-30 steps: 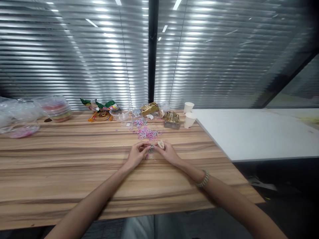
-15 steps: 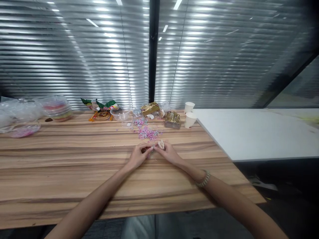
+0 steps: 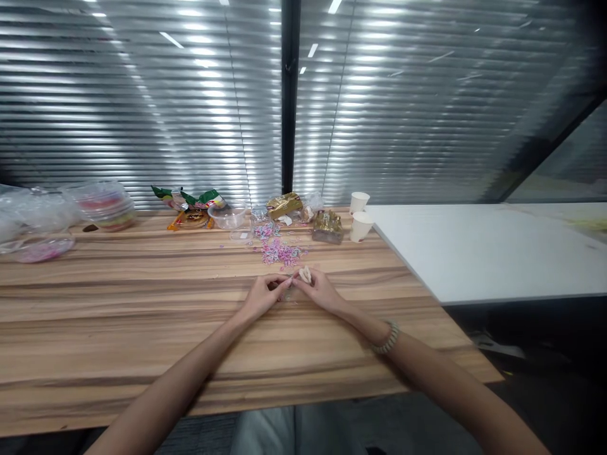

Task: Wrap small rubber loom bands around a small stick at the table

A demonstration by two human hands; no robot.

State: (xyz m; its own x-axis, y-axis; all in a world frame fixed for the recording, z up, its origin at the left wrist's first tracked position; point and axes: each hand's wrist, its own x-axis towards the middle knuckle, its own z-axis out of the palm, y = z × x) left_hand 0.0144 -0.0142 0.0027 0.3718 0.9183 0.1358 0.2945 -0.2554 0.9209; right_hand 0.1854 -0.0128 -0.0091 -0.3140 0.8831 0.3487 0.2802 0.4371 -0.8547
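My left hand and my right hand meet at the fingertips over the wooden table. Both are closed in a pinch on something small, too tiny to name. A crumpled whitish piece sits in the fingers of my right hand. Just beyond the hands lies a loose pile of small pink, purple and pale pieces. A few more pieces show on the wood below my fingertips.
Behind the pile stand a clear bowl, a gold packet, a gold-wrapped block and two paper cups. Green snack packets and stacked plastic tubs are further left. A white table adjoins at right.
The whitish piece in my right hand has turned slightly. Both hands keep their pinch at nearly the same spot; the whole view has shifted a little.
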